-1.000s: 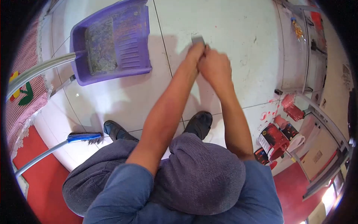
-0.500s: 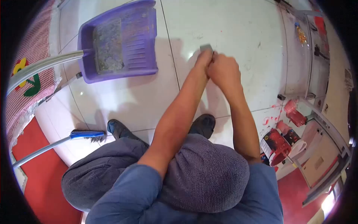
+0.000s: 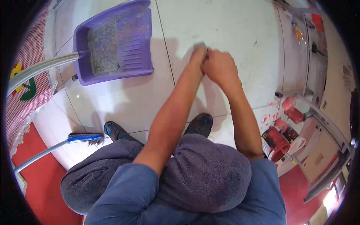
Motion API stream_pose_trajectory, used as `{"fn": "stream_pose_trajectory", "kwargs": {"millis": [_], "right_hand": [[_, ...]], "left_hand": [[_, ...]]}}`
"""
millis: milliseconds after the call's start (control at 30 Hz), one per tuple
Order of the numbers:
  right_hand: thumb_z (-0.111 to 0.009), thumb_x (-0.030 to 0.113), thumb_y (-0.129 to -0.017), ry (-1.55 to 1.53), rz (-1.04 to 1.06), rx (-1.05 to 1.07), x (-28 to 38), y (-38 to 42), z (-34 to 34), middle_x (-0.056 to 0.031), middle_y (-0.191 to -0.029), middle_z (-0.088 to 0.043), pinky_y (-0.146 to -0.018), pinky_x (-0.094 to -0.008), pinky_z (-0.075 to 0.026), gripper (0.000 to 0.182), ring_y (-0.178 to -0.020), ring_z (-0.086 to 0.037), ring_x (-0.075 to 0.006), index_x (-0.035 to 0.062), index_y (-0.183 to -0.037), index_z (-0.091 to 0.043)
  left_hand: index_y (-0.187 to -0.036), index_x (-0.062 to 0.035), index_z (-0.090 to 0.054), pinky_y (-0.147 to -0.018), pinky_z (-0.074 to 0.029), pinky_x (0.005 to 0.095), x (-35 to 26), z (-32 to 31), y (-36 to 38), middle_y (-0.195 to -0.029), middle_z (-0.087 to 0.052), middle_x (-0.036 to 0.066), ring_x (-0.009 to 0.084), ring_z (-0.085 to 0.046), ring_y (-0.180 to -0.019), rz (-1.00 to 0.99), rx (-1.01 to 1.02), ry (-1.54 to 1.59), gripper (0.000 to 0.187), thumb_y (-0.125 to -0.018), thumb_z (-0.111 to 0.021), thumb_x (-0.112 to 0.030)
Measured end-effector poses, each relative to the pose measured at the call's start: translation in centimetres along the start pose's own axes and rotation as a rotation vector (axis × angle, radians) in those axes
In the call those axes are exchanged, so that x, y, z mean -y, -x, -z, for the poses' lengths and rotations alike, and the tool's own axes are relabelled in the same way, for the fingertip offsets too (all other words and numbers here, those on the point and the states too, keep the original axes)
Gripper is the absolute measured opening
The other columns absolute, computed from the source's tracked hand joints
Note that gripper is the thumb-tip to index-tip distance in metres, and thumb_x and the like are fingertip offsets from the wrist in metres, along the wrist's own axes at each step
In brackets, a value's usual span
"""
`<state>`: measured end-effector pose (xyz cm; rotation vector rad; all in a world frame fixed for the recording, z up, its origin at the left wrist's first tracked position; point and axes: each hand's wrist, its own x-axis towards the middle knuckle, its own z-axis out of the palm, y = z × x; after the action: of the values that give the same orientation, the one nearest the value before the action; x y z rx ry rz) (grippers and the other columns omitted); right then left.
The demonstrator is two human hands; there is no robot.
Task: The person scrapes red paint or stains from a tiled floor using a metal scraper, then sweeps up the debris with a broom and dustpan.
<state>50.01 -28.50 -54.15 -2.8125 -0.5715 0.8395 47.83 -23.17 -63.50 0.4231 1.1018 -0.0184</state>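
Note:
Both hands are close together over the white tiled floor point(image 3: 187, 22), in front of my feet. My left hand point(image 3: 198, 56) is closed at the near side of a small grey flat piece point(image 3: 200, 44), whose far end shows beyond the fingers. Just to the right, my right hand point(image 3: 220, 64) is closed like a fist and touches or nearly touches the left. Whatever its curled fingers hold is hidden. Small dark and red specks dot the floor around them.
A purple dustpan point(image 3: 133, 52) with a long handle lies at the upper left. A blue brush point(image 3: 84, 137) rests below it. Red-stained paint cans point(image 3: 276, 140) and a metal frame point(image 3: 322, 116) stand at the right. A checked cloth point(image 3: 35, 56) hangs at the far left.
The whole view has shifted slightly, with things sitting a little further left. Both hands stay together, and the grey piece appears turned and more foreshortened.

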Motion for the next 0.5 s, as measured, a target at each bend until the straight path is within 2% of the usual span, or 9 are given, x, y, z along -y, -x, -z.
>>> {"fn": "stream_pose_trajectory", "kwargs": {"millis": [33,133,167,267,333,400,433,467,500], "right_hand": [[-0.045,0.030,-0.089,-0.018,0.009,-0.025,0.5,-0.6,0.1,-0.0268,-0.082,-0.063,-0.075,-0.0491,-0.050,0.038,-0.083,-0.061,-0.0439,-0.0008,-0.085,-0.066],[-0.043,0.029,-0.090,-0.079,-0.038,-0.033,0.7,-0.1,-0.8,-0.0270,-0.082,-0.063,-0.074,-0.0495,-0.050,0.038,-0.082,-0.061,-0.0439,-0.0015,-0.085,-0.065],[-0.042,0.028,-0.091,-0.088,-0.040,-0.039,0.9,-1.1,-0.8,-0.0270,-0.082,-0.063,-0.074,-0.0496,-0.050,0.038,-0.082,-0.061,-0.0441,-0.0014,-0.086,-0.065],[-0.041,0.027,-0.091,-0.062,0.071,-0.112,-1.9,0.6,-3.8,-0.0258,-0.081,-0.063,-0.072,-0.0509,-0.050,0.037,-0.075,-0.061,-0.0452,-0.0004,-0.087,-0.066],[-0.042,0.025,-0.090,-0.042,0.042,-0.074,-2.1,3.9,-4.6,-0.0254,-0.081,-0.063,-0.070,-0.0515,-0.050,0.035,-0.073,-0.061,-0.0450,0.0007,-0.089,-0.066],[-0.042,0.024,-0.090,-0.060,-0.063,-0.015,-2.0,6.3,-5.3,-0.0252,-0.081,-0.063,-0.070,-0.0517,-0.050,0.033,-0.074,-0.061,-0.0445,0.0014,-0.092,-0.066],[-0.043,0.022,-0.090,-0.026,-0.041,-0.061,-2.1,5.3,-5.3,-0.0253,-0.078,-0.062,-0.068,-0.0515,-0.050,0.031,-0.072,-0.062,-0.0439,0.0025,-0.099,-0.065],[-0.043,0.022,-0.090,-0.041,-0.037,-0.054,-2.0,4.1,-5.1,-0.0252,-0.079,-0.063,-0.068,-0.0514,-0.050,0.031,-0.072,-0.062,-0.0438,0.0027,-0.101,-0.064],[-0.043,0.022,-0.090,-0.054,-0.037,-0.044,-1.4,3.2,-4.4,-0.0252,-0.079,-0.063,-0.067,-0.0513,-0.050,0.031,-0.071,-0.062,-0.0437,0.0030,-0.103,-0.064]], "left_hand": [[-0.072,-0.0109,-0.054,-0.051,-0.040,0.0318,0.3,-0.4,-0.5,-0.068,-0.054,0.002,0.0164,-0.052,-0.060,0.037,-0.119,0.008,0.014,-0.081,-0.046,-0.018],[-0.073,-0.0123,-0.054,-0.051,-0.041,0.0337,-1.1,0.6,0.9,-0.067,-0.054,0.004,0.0163,-0.054,-0.061,-0.135,0.118,-0.002,0.016,-0.082,-0.047,-0.023],[-0.074,-0.0116,-0.054,-0.052,-0.042,0.0335,-1.6,1.1,-0.5,-0.068,-0.055,0.005,0.0158,-0.054,-0.062,-0.121,0.279,-0.018,0.019,-0.083,-0.048,-0.027],[-0.073,-0.0122,-0.054,-0.052,-0.042,0.0331,0.3,1.7,-1.1,-0.066,-0.055,0.004,0.0151,-0.053,-0.060,0.030,0.045,-0.217,0.018,-0.083,-0.044,-0.023],[-0.072,-0.0109,-0.053,-0.052,-0.042,0.0310,3.7,2.6,3.0,-0.067,-0.055,0.003,0.0148,-0.053,-0.061,0.147,-0.105,-0.018,0.017,-0.084,-0.042,-0.018],[-0.073,-0.0098,-0.053,-0.053,-0.042,0.0296,3.5,3.1,2.6,-0.068,-0.055,0.004,0.0147,-0.054,-0.063,0.168,-0.039,-0.116,0.016,-0.084,-0.043,-0.015],[-0.073,-0.0092,-0.052,-0.054,-0.042,0.0289,3.9,3.7,2.4,-0.069,-0.056,0.004,0.0146,-0.054,-0.064,0.192,-0.003,-0.170,0.015,-0.084,-0.043,-0.013],[-0.073,-0.0079,-0.052,-0.055,-0.043,0.0296,3.3,3.9,0.5,-0.067,-0.055,0.004,0.0149,-0.053,-0.064,0.152,0.111,-0.239,0.015,-0.084,-0.045,-0.014],[-0.071,-0.0082,-0.051,-0.055,-0.043,0.0312,3.6,4.4,1.3,-0.066,-0.053,0.004,0.0159,-0.053,-0.062,0.106,0.121,-0.215,0.018,-0.085,-0.043,-0.017]]}}
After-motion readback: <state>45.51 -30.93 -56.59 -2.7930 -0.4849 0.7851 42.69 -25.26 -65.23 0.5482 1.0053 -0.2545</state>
